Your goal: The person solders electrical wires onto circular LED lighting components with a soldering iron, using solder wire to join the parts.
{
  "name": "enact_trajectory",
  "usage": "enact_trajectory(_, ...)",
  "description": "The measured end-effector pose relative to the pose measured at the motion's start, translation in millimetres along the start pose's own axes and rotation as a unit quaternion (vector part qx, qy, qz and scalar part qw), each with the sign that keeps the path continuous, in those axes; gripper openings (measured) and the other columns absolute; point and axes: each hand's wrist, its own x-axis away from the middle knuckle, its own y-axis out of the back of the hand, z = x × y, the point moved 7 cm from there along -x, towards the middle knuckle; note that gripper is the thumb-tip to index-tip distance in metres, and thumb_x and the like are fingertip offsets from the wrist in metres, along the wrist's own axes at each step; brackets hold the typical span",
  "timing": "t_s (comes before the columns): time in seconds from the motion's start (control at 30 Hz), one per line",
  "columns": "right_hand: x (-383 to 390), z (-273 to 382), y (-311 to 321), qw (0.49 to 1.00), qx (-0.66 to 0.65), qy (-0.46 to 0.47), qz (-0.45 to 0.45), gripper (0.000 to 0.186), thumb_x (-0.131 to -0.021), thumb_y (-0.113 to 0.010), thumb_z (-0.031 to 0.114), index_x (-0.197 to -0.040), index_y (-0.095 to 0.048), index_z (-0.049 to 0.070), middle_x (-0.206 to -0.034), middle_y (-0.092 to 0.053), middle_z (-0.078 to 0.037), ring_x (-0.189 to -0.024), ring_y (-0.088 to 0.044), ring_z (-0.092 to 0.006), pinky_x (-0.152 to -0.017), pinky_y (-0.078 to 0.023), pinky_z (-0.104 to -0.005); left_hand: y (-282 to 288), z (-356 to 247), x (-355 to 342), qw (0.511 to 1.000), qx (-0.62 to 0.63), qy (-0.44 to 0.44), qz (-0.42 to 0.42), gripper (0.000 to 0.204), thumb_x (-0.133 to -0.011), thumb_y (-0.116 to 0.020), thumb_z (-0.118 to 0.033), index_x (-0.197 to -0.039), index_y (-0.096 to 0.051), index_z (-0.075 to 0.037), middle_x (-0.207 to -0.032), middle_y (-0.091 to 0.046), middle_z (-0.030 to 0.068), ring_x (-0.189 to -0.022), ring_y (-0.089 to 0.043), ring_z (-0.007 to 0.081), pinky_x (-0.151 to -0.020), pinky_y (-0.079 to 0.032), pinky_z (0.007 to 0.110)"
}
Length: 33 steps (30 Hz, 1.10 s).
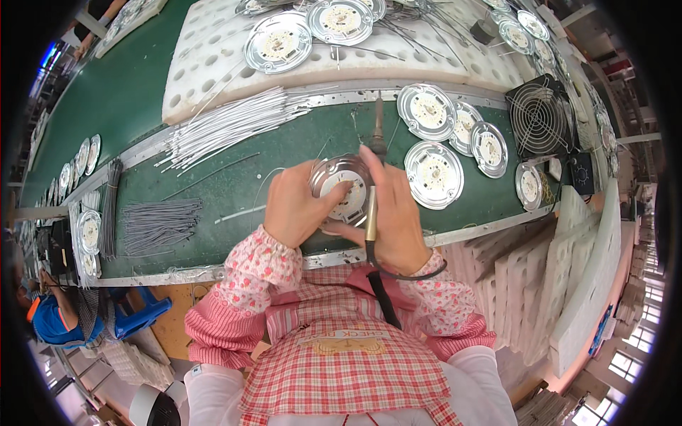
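Observation:
Between my two hands is a round silver LED board (346, 192) with a pale centre. My left hand (295, 206) is closed on its left side, the thumb lying over its face. In my right hand (395, 213) is a soldering iron (379, 128), its tip pointing away from me and a black cable trailing from its near end. Fingers of that hand also touch the right edge of the board. Just right of my right hand lie several similar LED boards (434, 175). Parts of the iron's handle are hidden by my fingers.
A bundle of white wires (227, 128) and a pile of grey wires (162, 224) lie to the left on the green table (234, 184). Behind is a white foam tray (206, 64) bearing more boards. A black fan (538, 117) stands right; foam sheets (582, 284) lean below.

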Motion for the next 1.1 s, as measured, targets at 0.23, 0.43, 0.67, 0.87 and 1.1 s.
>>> enact_trajectory(0.23,10,0,10,0.984,0.173,-0.005,-0.028,0.087,-0.064,-0.087,0.026,-0.141,-0.05,0.007,-0.106,-0.058,-0.011,-0.097,-0.056,-0.0298,-0.079,-0.046,-0.0386,8,-13,22,0.973,-0.137,-0.184,-0.004,0.021,-0.093,-0.061,-0.01,-0.076,-0.068,0.0,-0.09,-0.062,0.0107,-0.081,-0.058,0.0278,-0.076,-0.043,0.038)
enact_trajectory(0.43,28,-18,42,0.977,-0.149,-0.152,0.029,0.024,-0.084,-0.06,0.003,-0.107,-0.068,0.001,-0.091,-0.071,-0.014,-0.063,-0.065,-0.0265,-0.061,-0.053,-0.0334,12,-13,28,0.963,-0.141,-0.229,0.008,0.016,-0.084,-0.065,-0.006,-0.069,-0.067,0.0,-0.089,-0.062,0.0075,-0.081,-0.057,0.0266,-0.076,-0.043,0.038)
enact_trajectory(0.67,19,-16,37,0.984,-0.149,-0.061,0.077,0.019,-0.084,-0.06,0.005,-0.099,-0.07,0.0,-0.086,-0.071,-0.016,-0.071,-0.07,-0.0273,-0.062,-0.054,-0.0334,9,-18,30,0.952,-0.168,-0.255,0.007,0.011,-0.076,-0.068,-0.005,-0.065,-0.067,-0.002,-0.088,-0.061,0.0052,-0.082,-0.057,0.0247,-0.075,-0.042,0.038)
enact_trajectory(0.87,13,-1,38,0.99,-0.099,0.018,0.094,0.019,-0.083,-0.06,0.003,-0.099,-0.07,0.0,-0.079,-0.069,-0.014,-0.064,-0.065,-0.0282,-0.058,-0.052,-0.0353,3,-20,30,0.94,-0.203,-0.272,-0.017,0.011,-0.075,-0.069,-0.007,-0.065,-0.067,-0.002,-0.086,-0.059,0.005,-0.083,-0.057,0.0246,-0.074,-0.042,0.038)
enact_trajectory(1.1,23,-9,32,0.983,-0.162,-0.069,0.047,0.018,-0.087,-0.058,0.004,-0.101,-0.068,-0.002,-0.069,-0.063,-0.009,-0.056,-0.058,-0.0165,-0.053,-0.046,-0.0308,-4,-25,31,0.919,-0.265,-0.291,-0.036,0.012,-0.075,-0.071,-0.009,-0.067,-0.067,-0.002,-0.085,-0.058,0.0054,-0.087,-0.056,0.0247,-0.075,-0.042,0.039)
